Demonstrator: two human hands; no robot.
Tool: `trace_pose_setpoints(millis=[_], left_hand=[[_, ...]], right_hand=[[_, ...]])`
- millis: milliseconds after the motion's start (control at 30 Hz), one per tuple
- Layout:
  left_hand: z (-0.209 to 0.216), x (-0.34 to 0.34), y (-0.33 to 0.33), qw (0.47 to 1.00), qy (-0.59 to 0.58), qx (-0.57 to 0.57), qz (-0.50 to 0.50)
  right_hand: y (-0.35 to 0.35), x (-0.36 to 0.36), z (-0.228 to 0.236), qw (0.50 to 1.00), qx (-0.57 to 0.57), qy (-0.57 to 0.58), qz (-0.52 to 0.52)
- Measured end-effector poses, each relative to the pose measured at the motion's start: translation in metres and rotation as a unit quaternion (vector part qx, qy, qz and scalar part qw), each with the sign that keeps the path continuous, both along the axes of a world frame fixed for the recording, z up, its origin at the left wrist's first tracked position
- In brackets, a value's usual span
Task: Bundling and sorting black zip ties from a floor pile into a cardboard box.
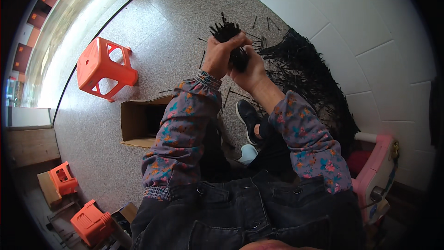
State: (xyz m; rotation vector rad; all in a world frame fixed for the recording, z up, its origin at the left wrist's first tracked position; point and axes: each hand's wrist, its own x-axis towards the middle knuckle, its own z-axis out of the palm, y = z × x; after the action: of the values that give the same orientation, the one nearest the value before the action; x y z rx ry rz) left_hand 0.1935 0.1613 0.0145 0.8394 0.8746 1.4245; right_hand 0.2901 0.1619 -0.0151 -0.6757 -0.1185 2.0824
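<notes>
Both my hands are raised in front of me, wrapped round one bundle of thin black sticks (225, 31). My left hand (218, 55) grips it from the left, with its thumb across the middle. From the right, my right hand (252, 68) closes round the lower part. Uneven stick tips poke out above the fingers, and a dark part of the bundle shows between the palms. Beyond my right hand, a large heap of similar black sticks (307, 71) lies on the floor against the wall, with several strewn loose around it. Their exact kind cannot be made out.
An open cardboard box (130, 122) stands on the floor left of my legs. Farther left is a red plastic stool (90, 67); smaller red stools (95, 224) sit at lower left. A white tiled wall (356, 32) borders the right, near a pink-and-white object (377, 166).
</notes>
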Motion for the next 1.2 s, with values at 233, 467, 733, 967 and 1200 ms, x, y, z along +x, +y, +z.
trace_pose_setpoints(millis=[233, 467, 733, 967, 1200], left_hand=[[0.005, -0.006, -0.002, 0.991, -0.11, -0.019, -0.076], [-0.002, -0.021, 0.006, 0.973, -0.217, -0.034, -0.068], [-0.005, -0.038, 0.007, 1.0, -0.022, 0.001, -0.021], [0.001, -0.038, 0.001, 0.969, -0.176, 0.031, -0.168], [0.0, -0.032, 0.002, 0.968, -0.157, -0.029, -0.193]], right_hand=[[0.004, 0.013, 0.001, 0.999, 0.038, 0.002, 0.019], [0.003, 0.012, 0.015, 0.993, 0.064, -0.04, 0.094], [0.001, 0.02, 0.029, 0.935, 0.196, -0.131, 0.265], [-0.001, 0.026, 0.044, 0.879, 0.221, -0.233, 0.353], [0.001, 0.023, 0.04, 0.873, 0.256, -0.261, 0.323]])
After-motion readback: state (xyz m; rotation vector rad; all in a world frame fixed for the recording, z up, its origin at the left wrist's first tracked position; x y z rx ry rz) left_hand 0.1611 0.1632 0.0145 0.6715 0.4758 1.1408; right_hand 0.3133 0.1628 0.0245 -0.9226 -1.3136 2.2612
